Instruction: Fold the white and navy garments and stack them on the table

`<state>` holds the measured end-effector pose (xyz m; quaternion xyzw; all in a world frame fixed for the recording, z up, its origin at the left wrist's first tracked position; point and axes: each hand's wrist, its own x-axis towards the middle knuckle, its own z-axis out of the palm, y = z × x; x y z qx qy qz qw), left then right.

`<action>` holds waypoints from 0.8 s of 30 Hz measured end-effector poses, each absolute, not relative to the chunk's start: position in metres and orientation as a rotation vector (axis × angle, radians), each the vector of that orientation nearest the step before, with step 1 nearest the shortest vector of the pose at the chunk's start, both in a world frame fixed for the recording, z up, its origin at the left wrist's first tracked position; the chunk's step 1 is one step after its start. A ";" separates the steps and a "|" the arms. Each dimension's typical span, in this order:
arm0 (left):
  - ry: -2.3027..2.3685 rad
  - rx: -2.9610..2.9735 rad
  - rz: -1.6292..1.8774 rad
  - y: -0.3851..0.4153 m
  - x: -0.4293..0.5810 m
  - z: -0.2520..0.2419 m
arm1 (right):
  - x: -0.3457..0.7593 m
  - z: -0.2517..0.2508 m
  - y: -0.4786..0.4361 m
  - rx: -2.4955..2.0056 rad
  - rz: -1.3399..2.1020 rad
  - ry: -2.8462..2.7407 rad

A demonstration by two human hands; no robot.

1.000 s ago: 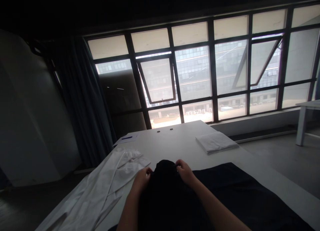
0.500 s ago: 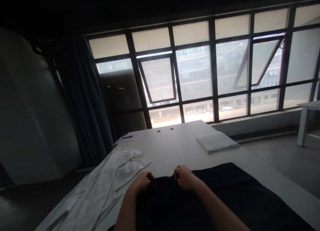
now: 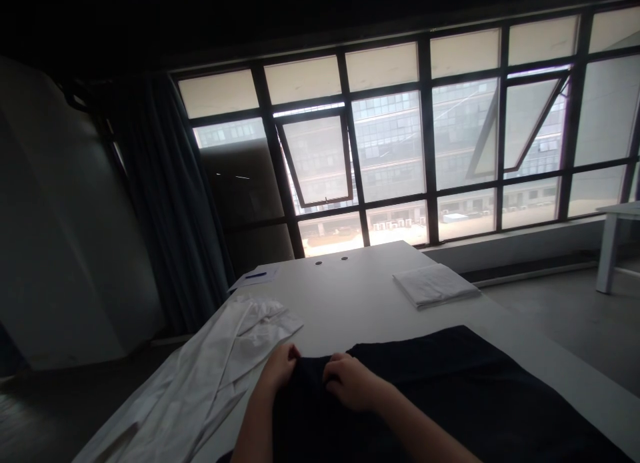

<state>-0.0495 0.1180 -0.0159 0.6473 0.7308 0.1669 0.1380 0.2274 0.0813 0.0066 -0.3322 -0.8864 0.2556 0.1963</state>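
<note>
A dark garment (image 3: 450, 389) lies spread over the near part of the white table (image 3: 350, 296). My left hand (image 3: 280, 367) grips the garment's far edge at its left corner, fingers curled into the cloth. Just to its right, my right hand (image 3: 350, 381) is closed on the same edge, knuckles up. The two hands sit close together, a short gap between them. Both forearms reach in from the bottom of the view.
A white shirt (image 3: 200, 389) lies crumpled along the table's left side. At the far right sits a folded white cloth (image 3: 434, 284); a sheet of paper with a blue pen (image 3: 255, 275) lies far left. Large windows stand behind, and another white table (image 3: 617, 239) is at the right.
The raised hump of dark cloth has been lowered flat onto the table. My right hand slid left along the edge toward my left hand.
</note>
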 end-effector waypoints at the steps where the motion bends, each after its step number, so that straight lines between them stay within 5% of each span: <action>1: 2.114 1.869 0.481 0.118 -0.050 -0.016 | 0.229 0.008 0.081 -0.886 0.747 -2.484; 14: 2.091 1.863 0.405 0.113 -0.037 -0.013 | 0.257 -0.014 0.128 -1.413 0.615 -2.067; 24: 2.115 1.885 0.435 0.114 -0.038 -0.009 | 0.263 -0.025 0.124 -1.293 0.606 -2.195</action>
